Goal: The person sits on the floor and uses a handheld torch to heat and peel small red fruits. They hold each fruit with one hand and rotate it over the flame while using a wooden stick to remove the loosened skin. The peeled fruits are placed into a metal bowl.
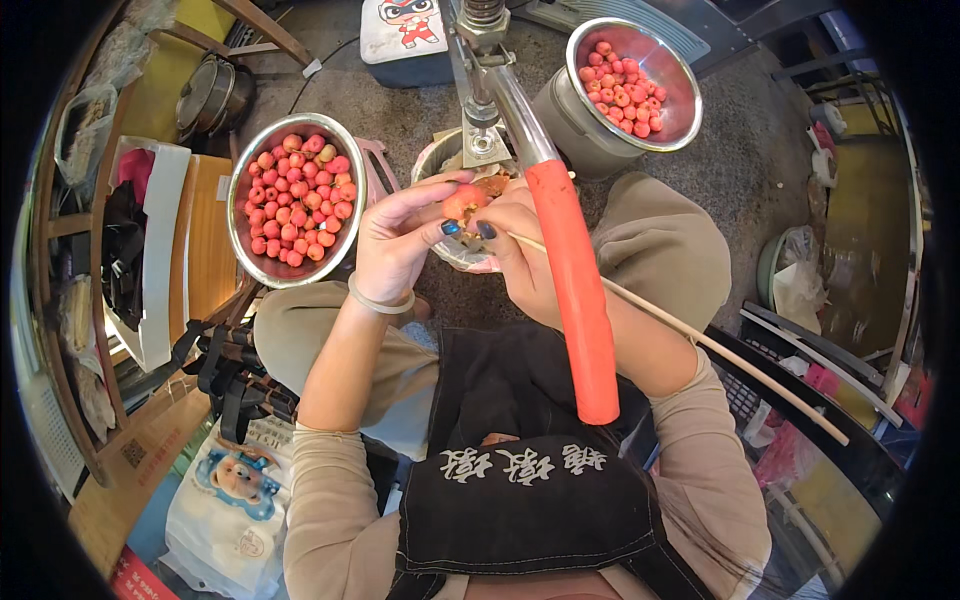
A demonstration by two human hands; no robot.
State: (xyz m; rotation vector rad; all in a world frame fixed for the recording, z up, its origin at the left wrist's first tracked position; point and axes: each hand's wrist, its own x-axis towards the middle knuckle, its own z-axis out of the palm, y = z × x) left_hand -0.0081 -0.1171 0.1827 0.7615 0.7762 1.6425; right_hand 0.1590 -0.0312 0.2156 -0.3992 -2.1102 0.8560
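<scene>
My left hand (409,229) holds a red hawthorn-like fruit (463,201) between fingers and thumb, over a lined bin (480,264) with scraps in it. Close against the fruit, my right hand (525,244) grips a long thin wooden stick (750,375) that slants down to the right; the stick's tip at the fruit is hidden. A hand press with a red-sleeved lever (574,300) stands in front, its lever passing over my right hand. At left is a steel bowl (241,232) full of red fruits (300,199); at upper right, another steel bowl (686,112) holds fewer.
The right bowl rests on a grey bucket (574,142). A pink stool (379,165) shows beside the left bowl. A box with a cartoon figure (405,64) stands ahead. Wooden shelving (94,247) borders the left, with a printed plastic bag (217,510) below.
</scene>
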